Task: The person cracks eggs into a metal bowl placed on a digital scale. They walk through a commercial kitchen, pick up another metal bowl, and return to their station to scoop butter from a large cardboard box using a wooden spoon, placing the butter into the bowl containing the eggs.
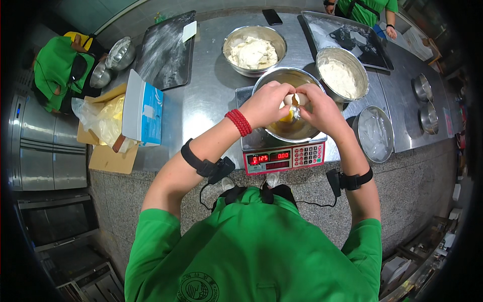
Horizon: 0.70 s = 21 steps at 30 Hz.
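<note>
Both my hands meet over a steel bowl (297, 74) and grip a cracked egg (301, 98). Its pale shell is split, one part in my left hand (268, 104), the other in my right hand (323, 112). Below the fingers shows yellow yolk (287, 117) with clear egg white; whether it still hangs from the shell I cannot tell. My left hand hides part of the bowl's inside. The bowl stands on a digital kitchen scale (284, 159) with a red front panel, lit red digits and a keypad.
Behind stands a bowl of dough (254, 53); a bowl of flour-like white stuff (343, 75) is right of it. A bowl with clear contents (375, 134) sits at the right edge. Left are an opened carton (141, 113) and a floured black tray (163, 53). Two people in green work nearby.
</note>
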Each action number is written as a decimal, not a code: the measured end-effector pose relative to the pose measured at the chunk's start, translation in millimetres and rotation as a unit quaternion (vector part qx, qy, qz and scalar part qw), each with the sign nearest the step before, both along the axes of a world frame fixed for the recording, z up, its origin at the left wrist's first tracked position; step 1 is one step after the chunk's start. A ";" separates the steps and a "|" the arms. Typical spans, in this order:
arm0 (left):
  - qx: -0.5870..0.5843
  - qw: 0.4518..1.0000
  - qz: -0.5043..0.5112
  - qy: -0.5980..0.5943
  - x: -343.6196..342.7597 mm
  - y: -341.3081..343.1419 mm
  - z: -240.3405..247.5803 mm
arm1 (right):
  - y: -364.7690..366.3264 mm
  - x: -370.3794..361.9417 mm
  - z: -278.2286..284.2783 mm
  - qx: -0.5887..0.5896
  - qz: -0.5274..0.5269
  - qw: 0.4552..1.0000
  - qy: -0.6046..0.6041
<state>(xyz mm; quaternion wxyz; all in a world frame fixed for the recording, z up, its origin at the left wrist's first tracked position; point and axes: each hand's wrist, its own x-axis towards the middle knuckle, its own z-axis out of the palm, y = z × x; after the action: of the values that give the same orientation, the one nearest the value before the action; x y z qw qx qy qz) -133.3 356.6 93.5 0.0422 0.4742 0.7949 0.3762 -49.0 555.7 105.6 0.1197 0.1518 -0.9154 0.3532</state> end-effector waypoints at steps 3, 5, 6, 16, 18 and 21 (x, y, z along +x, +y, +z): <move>-0.008 1.000 0.001 0.008 -0.2 -0.9 -0.5 | 0.2 0.1 -0.3 0.002 0.003 1.000 -0.003; -0.006 1.000 -0.008 0.024 -0.9 -0.9 -0.8 | 0.5 0.9 0.7 0.002 0.005 1.000 -0.002; -0.006 1.000 -0.008 0.024 -1.0 -1.1 -1.1 | 0.6 1.4 1.3 0.002 0.007 1.000 -0.001; -0.065 0.994 -0.002 0.089 2.8 -3.2 6.5 | 2.4 4.1 6.5 0.054 0.007 0.998 0.021; -0.073 0.992 0.005 0.103 4.4 -3.4 10.1 | 2.2 6.5 11.0 0.059 -0.014 0.998 0.025; -0.063 0.988 0.016 0.139 6.5 -4.5 14.9 | 2.2 9.3 15.1 0.055 -0.038 0.997 0.036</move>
<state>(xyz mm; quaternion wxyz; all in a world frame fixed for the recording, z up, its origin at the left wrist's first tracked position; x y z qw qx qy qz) -126.8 352.1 108.4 -0.0451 0.5056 0.8226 0.2563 -39.7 557.9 120.6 0.1575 0.1355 -0.9337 0.2917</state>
